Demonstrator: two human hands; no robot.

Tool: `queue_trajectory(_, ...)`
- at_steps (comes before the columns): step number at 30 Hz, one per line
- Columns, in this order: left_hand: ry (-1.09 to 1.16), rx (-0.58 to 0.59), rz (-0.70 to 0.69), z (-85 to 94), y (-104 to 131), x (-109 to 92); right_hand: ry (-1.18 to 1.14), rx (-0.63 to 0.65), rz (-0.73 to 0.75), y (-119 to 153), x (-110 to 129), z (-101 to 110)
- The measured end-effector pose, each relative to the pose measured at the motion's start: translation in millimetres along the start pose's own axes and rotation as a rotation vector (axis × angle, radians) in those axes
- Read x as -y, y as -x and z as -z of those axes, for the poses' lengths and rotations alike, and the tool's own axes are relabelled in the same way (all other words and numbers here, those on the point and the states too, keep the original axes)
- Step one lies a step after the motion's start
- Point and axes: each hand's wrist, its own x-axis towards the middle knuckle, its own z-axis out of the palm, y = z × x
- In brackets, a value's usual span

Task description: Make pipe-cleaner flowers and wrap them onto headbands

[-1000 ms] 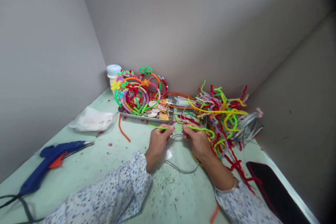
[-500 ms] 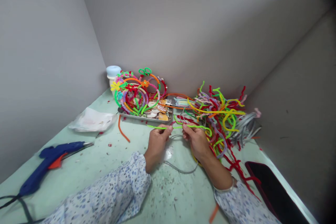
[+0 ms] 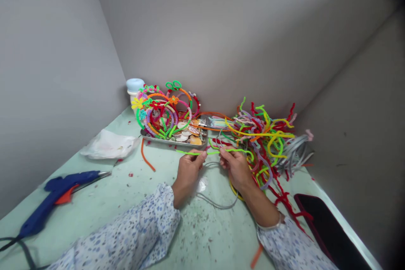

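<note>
Between my two hands a bright green pipe cleaner (image 3: 213, 152) is stretched sideways above the table. My left hand (image 3: 189, 171) pinches it, with a free end sticking out to the left. Pinched by my right hand (image 3: 236, 166), its other part runs right and curls toward the pile. Below the hands lies a loop of grey cord (image 3: 218, 207) on the table. A tangled pile of colourful pipe cleaners (image 3: 262, 133) sits just beyond my right hand. Past my left hand stands a metal tray (image 3: 177, 143) with pipe-cleaner headbands (image 3: 161, 114) and small flat pieces in it.
A blue glue gun (image 3: 47, 202) lies at the left, its cord trailing off the edge. Behind it rests a white plastic bag (image 3: 109, 145). A dark phone (image 3: 329, 228) is at the right edge. A jar with a blue lid (image 3: 135, 85) stands near the grey walls.
Both hands keep their pinch on the green pipe cleaner with hardly any movement. The whole view has shifted very slightly.
</note>
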Motion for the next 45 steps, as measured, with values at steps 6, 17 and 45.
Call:
queue_trajectory(6, -0.03, -0.006, -0.003, -0.1, -0.5, -0.3, -0.052, -0.075, -0.042, -0.1, 5.0, -1.6)
queue_trajectory(17, 0.171, 0.206, 0.114, 0.5, 1.8, -2.7, -0.234, -0.07, -0.072, -3.9, 6.2, 4.4)
queue_trajectory(45, -0.054, 0.524, 0.259, 4.3, 7.4, -10.6, -0.214, -0.084, -0.088, -2.0, 5.8, 3.2)
